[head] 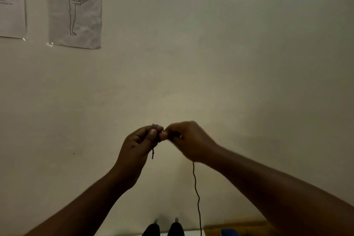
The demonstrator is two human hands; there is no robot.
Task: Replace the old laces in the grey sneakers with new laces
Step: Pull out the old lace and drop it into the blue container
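Observation:
Both my hands are raised in front of a plain wall, close together. My left hand (139,143) pinches a small bunch of dark lace (155,127) between thumb and fingers, and a short end hangs below it. My right hand (186,139) pinches the same lace just to the right. From under my right hand a long dark strand (197,197) hangs down to the bottom edge. Two dark shoe tips (162,230) peek in at the bottom centre; their colour is hard to tell in the dim light.
A sheet with a line drawing of a standing figure (74,11) and a printed sheet (11,2) are taped to the wall at the upper left. A wooden surface (239,227) and a blue object (229,233) show at the bottom right.

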